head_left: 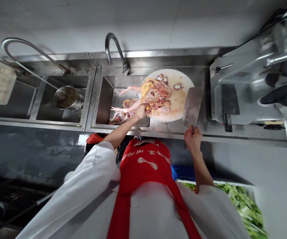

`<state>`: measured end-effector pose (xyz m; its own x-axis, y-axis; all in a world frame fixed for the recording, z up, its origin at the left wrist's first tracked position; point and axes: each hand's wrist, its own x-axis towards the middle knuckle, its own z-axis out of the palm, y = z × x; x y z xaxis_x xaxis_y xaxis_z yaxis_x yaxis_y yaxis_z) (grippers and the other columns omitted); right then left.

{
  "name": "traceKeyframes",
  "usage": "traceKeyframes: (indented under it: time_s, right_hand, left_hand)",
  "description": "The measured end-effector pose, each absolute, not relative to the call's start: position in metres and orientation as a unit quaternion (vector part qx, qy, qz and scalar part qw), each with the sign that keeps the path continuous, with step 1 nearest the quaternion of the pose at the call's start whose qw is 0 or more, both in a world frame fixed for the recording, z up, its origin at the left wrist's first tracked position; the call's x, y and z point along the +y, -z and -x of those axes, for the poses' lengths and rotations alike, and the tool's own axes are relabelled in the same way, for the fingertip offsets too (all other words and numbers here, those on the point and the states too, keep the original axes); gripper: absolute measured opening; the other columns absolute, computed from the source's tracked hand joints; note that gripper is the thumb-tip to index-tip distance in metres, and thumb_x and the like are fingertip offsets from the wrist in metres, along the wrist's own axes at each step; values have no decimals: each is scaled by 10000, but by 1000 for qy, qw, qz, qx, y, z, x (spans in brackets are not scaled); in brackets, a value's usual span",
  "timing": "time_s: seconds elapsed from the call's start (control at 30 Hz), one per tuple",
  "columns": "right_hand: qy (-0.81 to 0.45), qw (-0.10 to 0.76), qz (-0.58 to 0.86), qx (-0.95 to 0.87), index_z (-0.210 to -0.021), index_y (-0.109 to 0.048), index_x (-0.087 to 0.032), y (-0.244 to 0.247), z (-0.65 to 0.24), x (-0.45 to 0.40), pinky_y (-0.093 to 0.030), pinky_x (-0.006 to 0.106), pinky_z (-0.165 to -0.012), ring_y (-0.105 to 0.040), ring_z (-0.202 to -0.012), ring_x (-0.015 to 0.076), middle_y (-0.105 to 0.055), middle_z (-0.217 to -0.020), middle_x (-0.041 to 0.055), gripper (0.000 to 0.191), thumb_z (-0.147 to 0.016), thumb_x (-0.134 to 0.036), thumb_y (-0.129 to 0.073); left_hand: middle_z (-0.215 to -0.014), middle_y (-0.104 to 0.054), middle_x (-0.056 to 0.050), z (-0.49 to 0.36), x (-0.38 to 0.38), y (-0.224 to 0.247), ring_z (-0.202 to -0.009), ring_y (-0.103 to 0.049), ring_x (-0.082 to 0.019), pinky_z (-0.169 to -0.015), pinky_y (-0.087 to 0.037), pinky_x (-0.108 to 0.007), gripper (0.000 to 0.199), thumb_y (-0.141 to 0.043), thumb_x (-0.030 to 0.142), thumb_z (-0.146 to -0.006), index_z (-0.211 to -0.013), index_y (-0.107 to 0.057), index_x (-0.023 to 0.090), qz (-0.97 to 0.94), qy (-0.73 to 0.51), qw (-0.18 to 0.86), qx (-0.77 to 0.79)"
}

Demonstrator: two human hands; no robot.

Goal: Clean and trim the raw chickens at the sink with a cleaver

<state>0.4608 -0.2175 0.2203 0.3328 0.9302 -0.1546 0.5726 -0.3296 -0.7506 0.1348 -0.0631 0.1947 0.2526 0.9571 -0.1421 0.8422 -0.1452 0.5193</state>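
Your red apron (pixel 145 152) is nearest. Your left hand (pixel 141 112) grips the bird (pixel 155 91) across the left edge of the board (pixel 187 78), apparently opened but largely whole; your right hand (pixel 193 136) has fingers closed round the cleaver (pixel 192 103), blade at the right edge. More poultry (pixel 130 103) lies in the sink (pixel 106 96).

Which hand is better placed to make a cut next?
Probably the right hand: it grips the cleaver, while the left hand holds the poultry on the round board.
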Motion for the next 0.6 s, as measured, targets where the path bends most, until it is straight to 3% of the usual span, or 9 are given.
traceKeyframes:
  time_s: [0.13,0.27,0.6]
  right_hand:
    - [-388,289,730,-483,-990,-637,-210,-219,-409,-258,-483,314,-501,-611,-542,214,-658,-668,70,581,-994,-719,-356]
    - [-398,270,732,-482,-960,-673,-225,-213,-386,-271,-471,319,-497,-626,-560,232,-662,-660,86,600,-966,-750,-383]
    - [-394,352,741,-416,-882,-558,-221,-212,-400,-278,-411,282,-411,-491,-408,150,-577,-585,-6,516,-954,-720,-447]
  left_hand:
    - [-981,-759,-105,-126,-62,-191,-862,-667,-221,-856,-538,-326,239,-613,191,-848,-1022,-754,109,-737,-118,276,606]
    - [-943,-758,-136,-130,-59,-188,-834,-661,-226,-847,-535,-330,234,-568,162,-853,-969,-763,106,-742,-113,275,602]
    - [-871,-758,-98,-132,-27,-199,-763,-651,-191,-795,-557,-300,333,-532,70,-751,-976,-776,84,-700,-145,399,574]
